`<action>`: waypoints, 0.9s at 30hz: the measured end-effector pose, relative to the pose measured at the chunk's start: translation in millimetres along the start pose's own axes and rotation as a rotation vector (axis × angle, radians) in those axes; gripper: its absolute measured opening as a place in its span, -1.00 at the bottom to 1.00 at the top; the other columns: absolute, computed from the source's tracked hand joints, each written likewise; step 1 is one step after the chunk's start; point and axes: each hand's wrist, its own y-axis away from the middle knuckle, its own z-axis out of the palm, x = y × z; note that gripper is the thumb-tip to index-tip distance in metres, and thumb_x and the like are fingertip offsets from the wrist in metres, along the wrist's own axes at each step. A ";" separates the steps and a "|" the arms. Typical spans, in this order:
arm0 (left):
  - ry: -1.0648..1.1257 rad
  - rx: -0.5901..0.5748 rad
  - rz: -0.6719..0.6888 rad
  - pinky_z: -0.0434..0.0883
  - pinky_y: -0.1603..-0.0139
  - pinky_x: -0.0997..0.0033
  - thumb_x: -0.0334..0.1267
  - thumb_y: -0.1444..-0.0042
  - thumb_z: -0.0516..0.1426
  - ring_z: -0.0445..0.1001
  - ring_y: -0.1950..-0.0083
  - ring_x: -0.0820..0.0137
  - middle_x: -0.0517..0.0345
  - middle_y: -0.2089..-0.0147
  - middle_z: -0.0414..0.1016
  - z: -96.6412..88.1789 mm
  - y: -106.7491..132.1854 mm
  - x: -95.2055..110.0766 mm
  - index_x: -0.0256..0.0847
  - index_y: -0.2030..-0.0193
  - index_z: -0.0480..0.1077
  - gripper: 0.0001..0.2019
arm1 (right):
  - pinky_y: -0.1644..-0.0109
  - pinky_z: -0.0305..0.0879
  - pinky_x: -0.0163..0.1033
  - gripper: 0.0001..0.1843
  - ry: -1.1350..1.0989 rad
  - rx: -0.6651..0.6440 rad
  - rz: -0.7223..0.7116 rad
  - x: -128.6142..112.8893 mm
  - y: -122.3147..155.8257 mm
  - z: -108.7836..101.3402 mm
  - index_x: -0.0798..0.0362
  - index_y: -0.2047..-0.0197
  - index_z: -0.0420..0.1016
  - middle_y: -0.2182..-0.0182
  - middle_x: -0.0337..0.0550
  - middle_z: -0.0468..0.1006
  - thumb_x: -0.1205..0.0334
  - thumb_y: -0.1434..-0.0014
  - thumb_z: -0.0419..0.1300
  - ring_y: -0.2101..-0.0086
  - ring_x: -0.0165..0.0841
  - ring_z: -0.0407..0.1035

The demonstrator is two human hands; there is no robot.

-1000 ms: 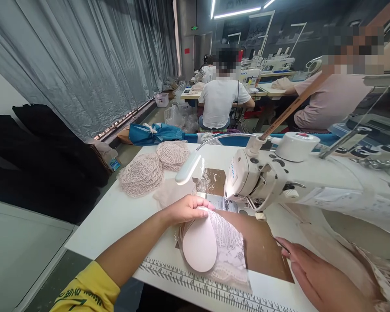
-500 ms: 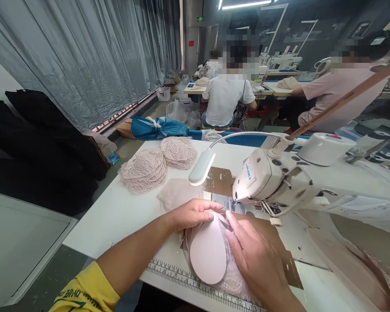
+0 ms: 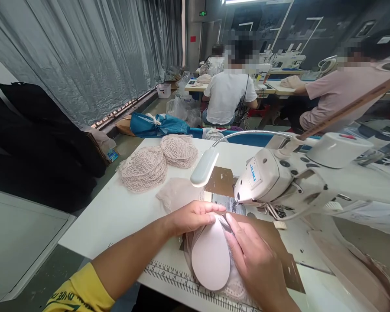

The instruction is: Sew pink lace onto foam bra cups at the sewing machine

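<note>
A pale, teardrop-shaped bra pad [image 3: 211, 262] lies over light pink lace fabric [image 3: 236, 287] near the table's front edge. My left hand [image 3: 198, 216] pinches the pad's narrow upper tip, thumb on top and fingers beyond it. From the right, my right hand [image 3: 255, 255] grips the lace along the pad's edge between thumb and forefinger. Both hands' fingertips nearly meet at the tip, just in front of the needle area of a white sewing machine [image 3: 260, 173]. The fabric under the pad is partly hidden.
Two stacks of lace cups [image 3: 143, 169] and a sheer fabric piece [image 3: 178, 195] lie at left. A lamp [image 3: 204, 167] hangs over the table. A ruler strip [image 3: 182, 281] runs along the front edge. Beige fabric [image 3: 347, 255] lies at right. Co-workers [image 3: 229, 95] sit ahead.
The view has shifted slightly. My hands keep the same hold on the pad and lace, with hardly any movement.
</note>
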 end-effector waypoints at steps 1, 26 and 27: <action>0.004 -0.002 0.003 0.26 -0.25 0.11 -0.15 -0.11 0.24 0.37 -0.21 0.11 -0.13 -0.17 0.42 0.4 0.0 0.0 -0.27 -0.17 0.37 -0.51 | 0.39 0.29 -0.29 -0.59 0.000 0.003 0.004 0.0 0.0 0.4 0.06 -0.21 0.31 0.25 -0.11 0.56 0.23 -0.33 0.01 0.41 -0.37 0.42; 0.214 0.091 -0.087 0.31 -0.15 0.17 -0.20 0.10 0.36 0.53 0.06 0.23 -0.06 0.10 0.58 9.4 -4.4 -9.1 -0.29 0.00 0.51 -0.53 | 0.20 0.25 -0.27 -0.44 0.123 0.096 -0.178 -2.6 -5.0 -6.4 0.08 -0.26 0.27 0.24 -0.16 0.60 0.52 -0.20 0.10 0.33 -0.34 0.40; 0.215 0.104 -0.091 0.31 -0.15 0.16 -0.20 0.11 0.36 0.53 0.06 0.22 -0.07 0.10 0.58 9.4 -4.5 -9.2 -0.29 0.00 0.51 -0.51 | 0.21 0.25 -0.28 -0.46 0.126 0.086 -0.185 -2.3 -5.2 -6.9 0.08 -0.24 0.31 0.23 -0.17 0.60 0.53 -0.19 0.09 0.34 -0.36 0.39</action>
